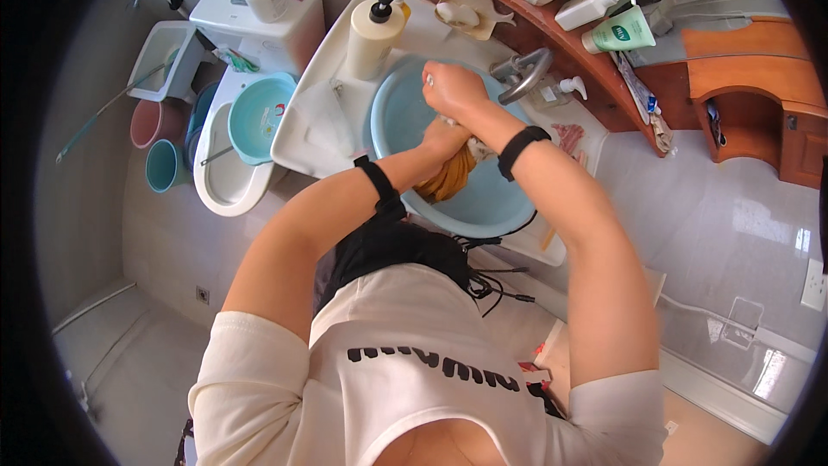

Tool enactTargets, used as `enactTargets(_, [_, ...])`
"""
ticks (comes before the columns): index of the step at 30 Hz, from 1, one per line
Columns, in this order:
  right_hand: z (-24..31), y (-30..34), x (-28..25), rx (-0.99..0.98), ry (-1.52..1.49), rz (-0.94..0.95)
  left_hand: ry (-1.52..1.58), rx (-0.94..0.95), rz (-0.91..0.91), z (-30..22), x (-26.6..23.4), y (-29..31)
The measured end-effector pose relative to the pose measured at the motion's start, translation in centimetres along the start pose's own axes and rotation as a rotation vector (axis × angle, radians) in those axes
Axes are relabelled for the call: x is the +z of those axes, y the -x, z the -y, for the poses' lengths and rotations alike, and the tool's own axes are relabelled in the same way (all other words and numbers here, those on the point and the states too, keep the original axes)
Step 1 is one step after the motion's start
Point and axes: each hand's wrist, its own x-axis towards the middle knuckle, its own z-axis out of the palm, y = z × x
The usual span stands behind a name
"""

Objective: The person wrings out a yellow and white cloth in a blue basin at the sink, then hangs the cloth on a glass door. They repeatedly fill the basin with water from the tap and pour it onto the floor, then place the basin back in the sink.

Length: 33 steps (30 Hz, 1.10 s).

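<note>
Both hands meet over a big light-blue basin (496,207) on the white sink top (291,147): the left hand (442,140) is closed on a mustard cloth (447,179), and the right hand (459,91) is clenched into a fist just beyond, whatever it may hold hidden inside.

From the left, a pink bucket (153,125) and a teal bucket (164,166) stand beside the toilet (207,194), which has a turquoise bowl (244,134) at its right-hand edge. A cream pump bottle (369,47) stands toward the far left corner of the sink top.

Next comes the cloth, hanging from beneath the left hand toward the basin's near rim; its visible length slants from upper right down to lower left. The left hand is nearer to it, right at its upper end, while the right hand is farther from the body. A whitish patch shows beside the left hand; I cannot tell whether it is lather or fabric.

Rightward, the tap (528,76) reaches toward the basin's far right rim, and a green-and-white tube (623,32) lies along the wooden shelf (573,65).
</note>
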Motion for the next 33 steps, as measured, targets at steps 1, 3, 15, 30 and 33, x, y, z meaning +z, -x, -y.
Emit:
enactTargets(1, [0.3,-0.2,0.4,0.002,0.051,0.017,0.004,-0.018,-0.021,0.4,0.0,-0.4])
enactTargets(3, [0.7,-0.6,1.2,0.02,0.176,0.038,0.032,0.017,-0.017,1.1,0.0,-1.2])
enactTargets(15, [-3.3,-1.4,-1.3,0.217,-0.563,0.101,0.015,0.076,0.285,-3.0,-2.4,1.9])
enactTargets(30, [-4.2,0.6,0.9,-0.8,-2.494,0.578,0.87,-0.436,1.161,-3.8,-2.0,-0.9])
enactTargets(33, [-5.2,1.4,-1.0,-1.046,-2.436,0.55,0.934,-0.424,1.192,-3.6,-0.6,0.0])
